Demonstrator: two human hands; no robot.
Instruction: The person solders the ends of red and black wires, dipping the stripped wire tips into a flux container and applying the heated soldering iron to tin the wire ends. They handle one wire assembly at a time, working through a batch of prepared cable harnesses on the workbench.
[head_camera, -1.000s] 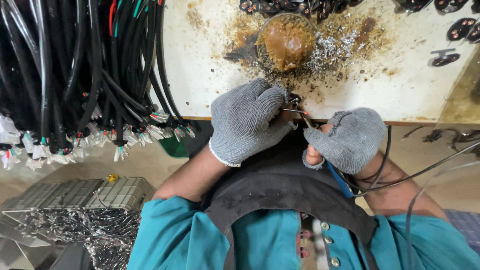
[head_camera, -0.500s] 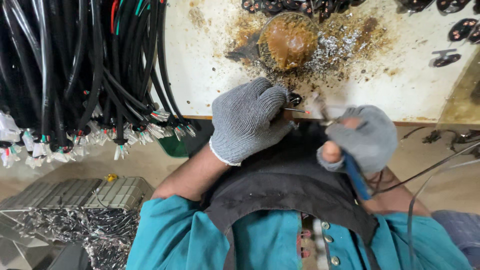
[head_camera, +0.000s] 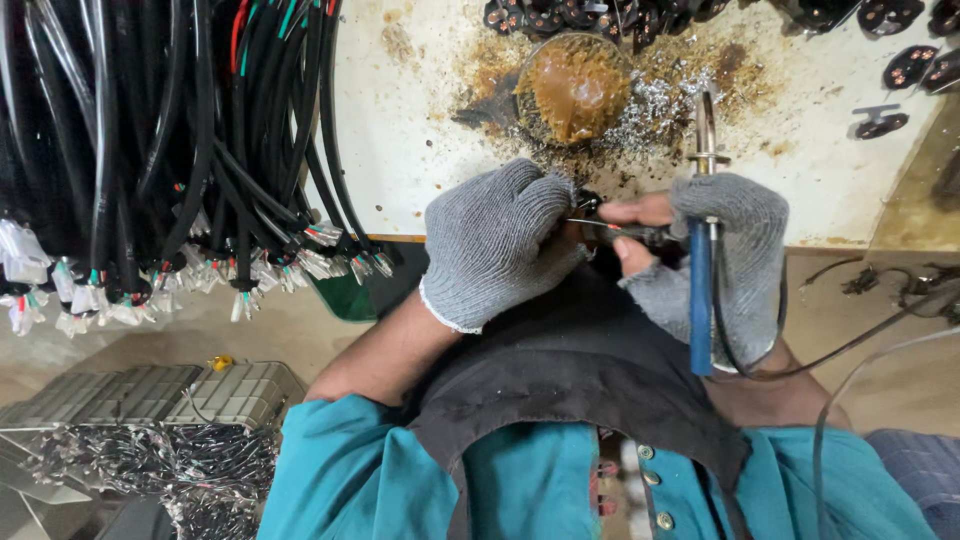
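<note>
Your left hand (head_camera: 497, 245), in a grey knit glove, is clenched around a small dark plug part (head_camera: 588, 202) at the front edge of the bench (head_camera: 420, 110), with only its tip showing past the knuckles. Your right hand (head_camera: 715, 255), gloved with bare fingertips, is grasping two things at once: the blue-handled soldering iron (head_camera: 701, 290), held upright with its metal tip pointing away from you over the bench, and a thin red wire (head_camera: 600, 226) pinched between thumb and forefinger (head_camera: 632, 211). The wire's end lies just beside the plug part, nearly touching it. By the look of it, you are at the step of seating the wire on its terminal. The next move calls for holding that wire steady and tipping the iron down onto the joint. The brown flux pot (head_camera: 572, 85) sits near, just beyond your hands, ringed by solder crumbs. A bundle of black cables (head_camera: 150, 150) hangs well apart on your left
</note>
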